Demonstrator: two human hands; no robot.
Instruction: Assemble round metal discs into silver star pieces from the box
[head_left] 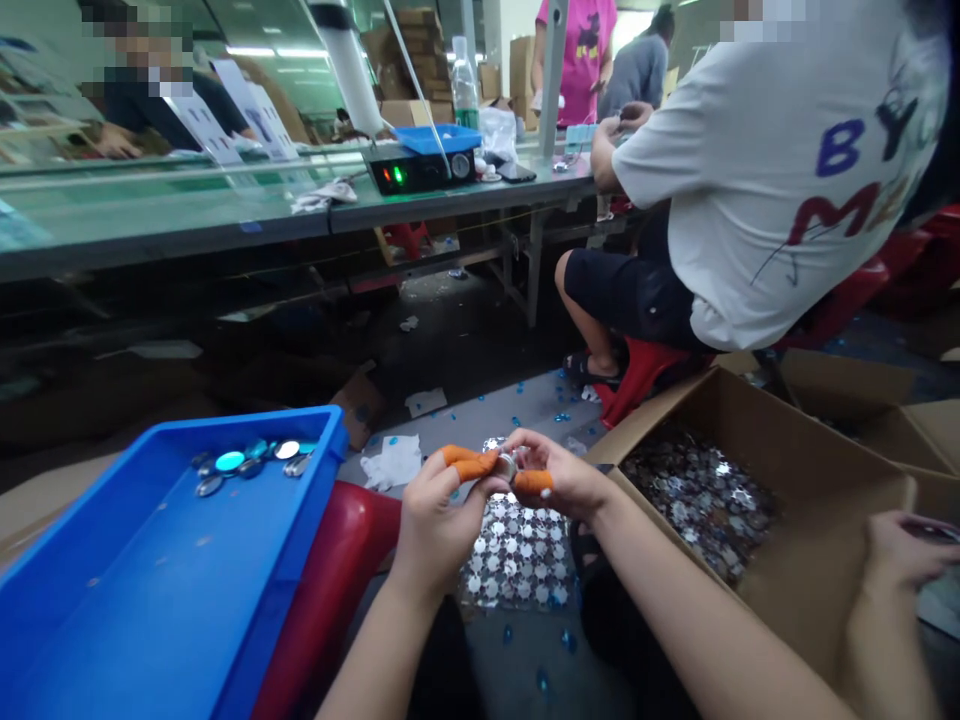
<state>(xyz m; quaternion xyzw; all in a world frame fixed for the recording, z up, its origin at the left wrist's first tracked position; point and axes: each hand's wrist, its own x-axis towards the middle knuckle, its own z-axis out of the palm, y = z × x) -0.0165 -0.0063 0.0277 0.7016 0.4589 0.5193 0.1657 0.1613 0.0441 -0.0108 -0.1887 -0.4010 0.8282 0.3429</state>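
Between both hands is a small round metallic disc (507,467), pinched at its edges. My left hand (448,505), with orange finger covers on its fingers, closes on the disc from the left. From the right, my right hand (551,475) grips it too, an orange cover on one finger. Below the hands lies a sheet of shiny silver star-edged pieces (517,555) in rows. To the left, a blue tray (150,570) holds several round discs (230,461) at its far end, some with bright blue-green faces. The held disc is partly hidden by the fingers.
A red stool (337,570) stands under the blue tray. On the right, an open cardboard box (817,500) holds many shiny pieces. Another person's hand (904,550) is at the far right. A seated co-worker (750,190) and a long workbench (225,215) are ahead.
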